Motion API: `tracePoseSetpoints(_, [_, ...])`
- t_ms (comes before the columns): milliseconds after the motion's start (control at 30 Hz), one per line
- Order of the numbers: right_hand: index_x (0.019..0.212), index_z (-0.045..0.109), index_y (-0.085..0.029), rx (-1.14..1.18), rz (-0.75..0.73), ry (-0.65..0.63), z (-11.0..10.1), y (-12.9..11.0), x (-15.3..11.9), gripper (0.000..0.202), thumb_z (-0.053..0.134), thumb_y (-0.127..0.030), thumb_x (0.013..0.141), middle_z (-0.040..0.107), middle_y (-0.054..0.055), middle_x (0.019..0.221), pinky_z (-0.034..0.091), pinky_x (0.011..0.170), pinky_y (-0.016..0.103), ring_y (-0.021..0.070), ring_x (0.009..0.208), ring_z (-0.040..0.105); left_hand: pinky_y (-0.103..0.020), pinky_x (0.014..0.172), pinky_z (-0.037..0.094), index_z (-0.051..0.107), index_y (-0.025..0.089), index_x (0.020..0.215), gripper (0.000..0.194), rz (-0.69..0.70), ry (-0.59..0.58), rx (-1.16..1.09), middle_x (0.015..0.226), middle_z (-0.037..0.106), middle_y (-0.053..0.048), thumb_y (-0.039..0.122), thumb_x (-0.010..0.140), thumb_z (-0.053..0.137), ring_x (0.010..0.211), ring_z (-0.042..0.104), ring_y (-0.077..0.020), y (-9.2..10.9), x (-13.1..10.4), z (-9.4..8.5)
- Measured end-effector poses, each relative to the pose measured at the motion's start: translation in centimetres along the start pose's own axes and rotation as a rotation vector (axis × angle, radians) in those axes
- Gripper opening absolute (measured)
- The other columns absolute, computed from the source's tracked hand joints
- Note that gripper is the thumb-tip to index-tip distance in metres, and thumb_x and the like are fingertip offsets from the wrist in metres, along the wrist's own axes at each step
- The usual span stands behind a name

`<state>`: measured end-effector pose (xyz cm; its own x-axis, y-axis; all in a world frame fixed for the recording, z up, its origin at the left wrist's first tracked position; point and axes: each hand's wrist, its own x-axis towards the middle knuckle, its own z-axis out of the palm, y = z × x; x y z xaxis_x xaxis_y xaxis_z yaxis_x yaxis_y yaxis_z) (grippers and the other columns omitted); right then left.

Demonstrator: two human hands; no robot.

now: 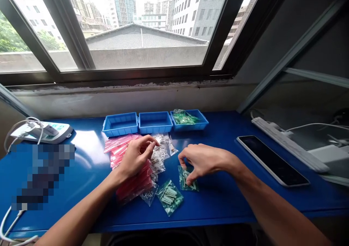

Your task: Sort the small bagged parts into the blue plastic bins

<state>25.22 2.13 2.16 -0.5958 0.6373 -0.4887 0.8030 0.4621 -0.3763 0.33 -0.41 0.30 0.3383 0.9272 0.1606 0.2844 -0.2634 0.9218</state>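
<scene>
A: Item one, left hand (pixel 136 157). State?

B: Thumb and fingertips pinched on a clear small bag (pixel 160 144), at the top of the clear-bag heap, over the pink bags (pixel 128 166) on the blue desk (pixel 81 155).

A: Item two, right hand (pixel 203 160).

B: Fingers curled down, tips pressing and pinching a green-tinted bag (pixel 188 178) flat on the desk. A second green bag (pixel 170 197) lies just beside it, nearer the desk edge.

A: Trays?

B: Three blue trays at the back: left tray (pixel 120 124) and middle tray (pixel 155 122) show no contents from here; right tray (pixel 191 120) holds green bags.

A: Risks?

B: My judgement: the slick bags could slide off the heap when one is pulled, and the near green bag sits close enough to the edge to be swept off by a forearm. Colours could also get mixed, since the heaps touch.

A: Unclear points?

B: Bag contents are too small to name, pale small parts at best. A blurred patch hides something at left, beside the power strip (pixel 51 131). The tablet (pixel 272 160) screen is dark.
</scene>
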Motion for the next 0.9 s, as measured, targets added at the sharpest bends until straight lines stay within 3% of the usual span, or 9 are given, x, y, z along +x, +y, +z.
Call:
tracePoseSetpoints(100, [0.073,0.066,-0.018,0.153,-0.088,0.11,-0.3,0.0,0.2,0.036,0.086,-0.048,0.075,0.053,-0.002,0.061,0.025,0.049,0.024,0.0115,0.056,0.045,-0.022,0.052,0.039,0.068,0.014,0.094,0.026,0.002,0.0,0.007,0.064,0.054,0.003,0.037,0.098,0.055,0.055,0.048,-0.0112,0.0,-0.1,0.0])
tracePoseSetpoints(233, [0.074,0.066,-0.016,0.5,-0.201,0.466,-0.2,-0.2,1.2,0.045,0.077,-0.058,0.083,0.044,-0.005,0.054,0.024,0.047,0.023,0.0083,0.05,0.034,-0.022,0.054,0.041,0.067,0.015,0.095,0.028,-0.001,0.007,-0.011,0.064,0.051,0.003,0.04,0.099,0.054,0.056,0.046,-0.0112,0.0,-0.1,0.0])
tracePoseSetpoints(367, [0.079,0.066,-0.015,0.694,-0.251,0.686,0.9,-0.7,2.6,0.047,0.079,-0.06,0.082,0.049,-0.005,0.051,0.026,0.044,0.021,0.008,0.045,0.039,-0.023,0.056,0.042,0.064,0.017,0.098,0.03,0.002,-0.021,-0.002,0.067,0.054,0.003,0.046,0.099,0.055,0.06,0.05,-0.0124,-0.1,-0.1,-0.1])
tracePoseSetpoints(433, [0.082,0.067,-0.015,0.763,-0.268,0.698,1.5,-1.0,3.0,0.045,0.078,-0.058,0.083,0.054,-0.003,0.052,0.032,0.044,0.021,0.009,0.043,0.044,-0.024,0.055,0.041,0.062,0.017,0.092,0.029,0.002,-0.01,0.034,0.066,0.057,0.002,0.045,0.097,0.059,0.059,0.052,-0.0126,-0.2,0.0,-0.1])
tracePoseSetpoints(533, [0.093,0.069,-0.014,0.9,-0.301,0.62,2.0,-1.3,3.5,0.044,0.077,-0.056,0.085,0.059,-0.002,0.055,0.04,0.044,0.022,0.0105,0.042,0.051,-0.023,0.053,0.038,0.059,0.017,0.085,0.028,0.003,0.061,0.035,0.061,0.055,0.004,0.043,0.096,0.062,0.055,0.048,-0.011,-0.5,0.0,-0.1])
tracePoseSetpoints(667, [0.096,0.074,-0.012,1.041,-0.326,0.61,2.3,-1.2,3.9,0.044,0.077,-0.054,0.085,0.06,-0.001,0.057,0.042,0.043,0.021,0.0095,0.042,0.052,-0.021,0.05,0.036,0.057,0.018,0.08,0.03,-0.006,0.108,-0.055,0.058,0.051,0.006,0.042,0.097,0.062,0.051,0.044,-0.0088,-0.9,0.0,-0.1])
tracePoseSetpoints(800, [0.094,0.079,-0.011,1.103,-0.332,0.659,2.5,-1.1,4.2,0.041,0.079,-0.051,0.085,0.06,0.0,0.052,0.041,0.04,0.02,0.0092,0.039,0.051,-0.021,0.049,0.041,0.062,0.017,0.089,0.024,-0.017,0.102,-0.094,0.056,0.055,0.006,0.04,0.097,0.063,0.049,0.05,-0.0094,-1.0,0.0,-0.2])
tracePoseSetpoints(900, [0.103,0.081,-0.012,1.116,-0.359,0.684,2.9,-1.1,4.5,0.04,0.078,-0.048,0.086,0.072,0.006,0.066,0.043,0.04,0.021,0.0131,0.044,0.062,-0.023,0.051,0.048,0.067,0.017,0.1,0.022,-0.006,0.119,-0.088,0.061,0.065,0.002,0.038,0.098,0.064,0.053,0.061,-0.0124,-0.9,0.0,-0.2])
